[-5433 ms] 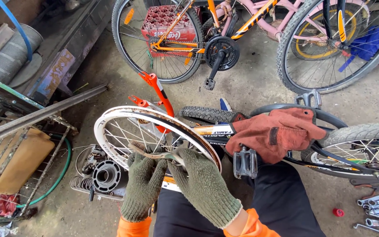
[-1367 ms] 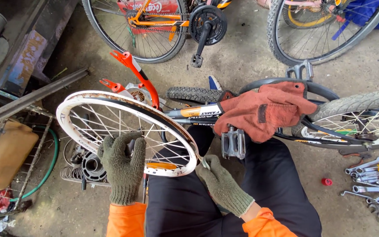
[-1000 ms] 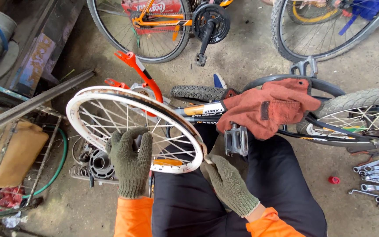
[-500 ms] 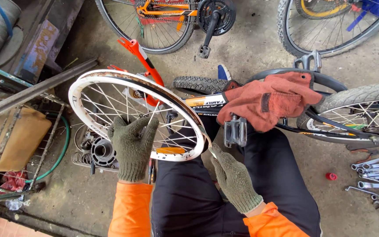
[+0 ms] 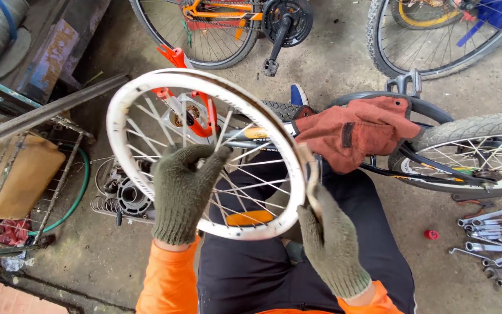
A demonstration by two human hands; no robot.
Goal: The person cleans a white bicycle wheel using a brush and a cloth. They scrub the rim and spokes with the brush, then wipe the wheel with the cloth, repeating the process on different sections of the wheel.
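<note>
I hold a bare white bicycle wheel rim point(image 5: 124, 102) with thin metal spokes and an orange reflector up over my lap. My left hand point(image 5: 182, 189), in a dark green knit glove, grips the spokes near the hub. My right hand point(image 5: 331, 243), gloved the same way, pinches a thin strip at the rim's right edge. Behind the wheel lies a bicycle on its side with a black tyre point(image 5: 483, 125) and a reddish-brown cloth point(image 5: 355, 131) draped over its frame.
Several wrenches point(image 5: 489, 244) lie on the concrete at the right, with a small red cap point(image 5: 431, 234) nearby. A wire rack with cardboard point(image 5: 21, 174) stands at the left, beside gear parts point(image 5: 129, 197) on the floor. An orange bicycle point(image 5: 228, 23) stands at the back.
The wheel has risen and tilted toward me, and it now fills more of the view. My right hand moved up along the rim's right edge. My left hand keeps its hold on the spokes.
</note>
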